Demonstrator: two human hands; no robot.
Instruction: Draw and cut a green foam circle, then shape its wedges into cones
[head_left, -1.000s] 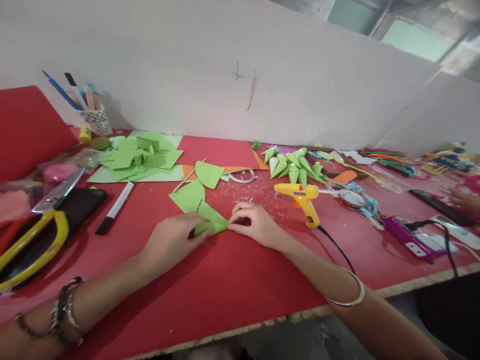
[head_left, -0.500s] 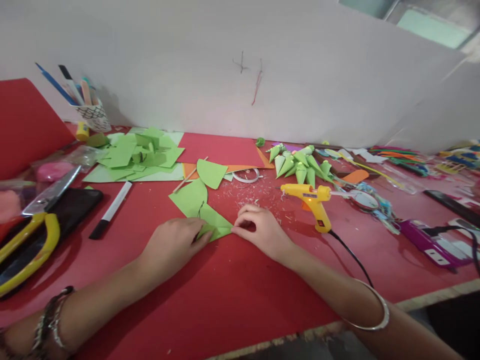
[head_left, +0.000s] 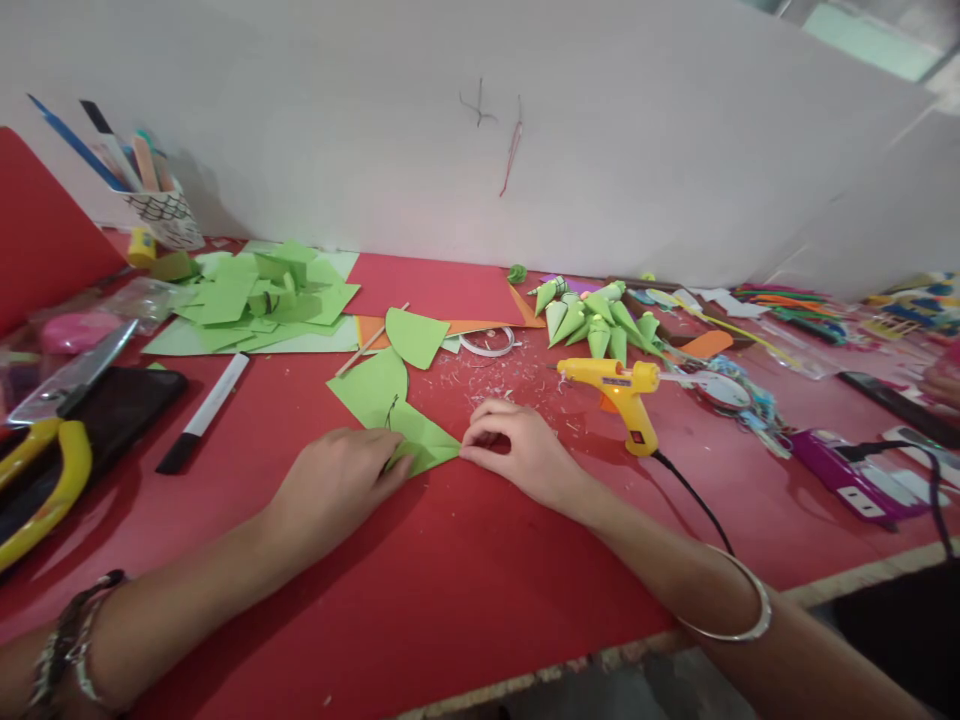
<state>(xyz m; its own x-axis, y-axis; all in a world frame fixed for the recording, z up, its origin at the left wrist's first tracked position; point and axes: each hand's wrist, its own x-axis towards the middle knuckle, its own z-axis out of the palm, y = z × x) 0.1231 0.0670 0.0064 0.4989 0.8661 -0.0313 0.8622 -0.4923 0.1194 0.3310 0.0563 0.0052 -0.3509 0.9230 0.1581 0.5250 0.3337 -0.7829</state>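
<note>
A piece of green paper (head_left: 427, 435) lies on the red tabletop (head_left: 465, 570), its near edge partly folded or curled over. My left hand (head_left: 337, 475) grips its near-left edge between thumb and fingers, which hide part of the fold. At the pointed right tip, my right hand (head_left: 517, 455) pinches the paper between thumb and forefinger. Just behind, another green paper piece (head_left: 367, 390) with a curved edge touches or lies under it; a quarter-round green piece (head_left: 418, 338) sits farther back. A thin dark string or wire (head_left: 391, 410) shows beside the left fingers.
A yellow glue gun (head_left: 622, 390) stands right of my hands, its cord trailing to the edge. Behind it are several green paper cones (head_left: 596, 320). Yellow-handled scissors (head_left: 60, 450), a marker (head_left: 202, 415) and a green paper pile (head_left: 262, 295) occupy the left. A purple power strip (head_left: 847, 475) lies right.
The view has shifted slightly. Both hands keep their hold on the green paper, with hardly any movement of the fingers.
</note>
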